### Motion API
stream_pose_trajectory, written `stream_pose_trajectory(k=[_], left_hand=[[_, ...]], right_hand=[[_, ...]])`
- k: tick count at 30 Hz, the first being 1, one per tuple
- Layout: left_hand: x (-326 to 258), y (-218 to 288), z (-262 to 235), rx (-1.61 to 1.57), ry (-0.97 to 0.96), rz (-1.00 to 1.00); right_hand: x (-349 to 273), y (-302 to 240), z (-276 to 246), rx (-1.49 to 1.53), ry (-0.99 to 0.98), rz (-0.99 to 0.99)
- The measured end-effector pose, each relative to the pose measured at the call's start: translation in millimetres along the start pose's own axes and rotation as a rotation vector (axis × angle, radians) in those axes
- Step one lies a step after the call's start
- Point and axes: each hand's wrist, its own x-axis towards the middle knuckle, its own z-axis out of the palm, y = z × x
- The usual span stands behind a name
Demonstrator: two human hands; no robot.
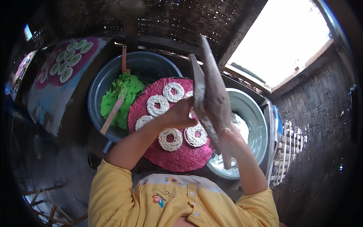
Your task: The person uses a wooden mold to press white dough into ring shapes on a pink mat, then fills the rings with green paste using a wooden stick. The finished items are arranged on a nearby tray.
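A worn wooden press [216,94], two long thick pieces set one along the other, stands tilted above the right part of a round red woven mat [177,160]. My left hand [182,114] is closed at its left side, the fingertips hidden behind the wood. Around the lower part of the press my right hand [230,139] is wrapped, thumb showing. Several white lacy dough rings [170,139] lie on the mat. One ring [196,135] just below my left hand has a loose strand at its edge. The press hides part of the mat.
Left of the mat, a large grey-blue basin [99,75] holds green dough [123,90] and a flat wooden stick [112,113]. A pale green basin [261,125] with white contents is at right. Another pink mat [47,73] with green-white rings lies far left. A bright window opens upper right.
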Motion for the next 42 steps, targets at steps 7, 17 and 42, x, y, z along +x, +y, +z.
stream_pose_trajectory(k=[7,17,42], left_hand=[[-65,-63,-10,1.171,0.497,0.653],[-168,17,-59,-0.287,0.838,0.228],[-172,36,-57,-0.199,0.797,0.261]], right_hand=[[13,24,-6,-0.829,0.226,-0.072],[14,73,-10,-1.159,0.429,0.107],[-2,55,-2,-1.145,0.364,-0.225]])
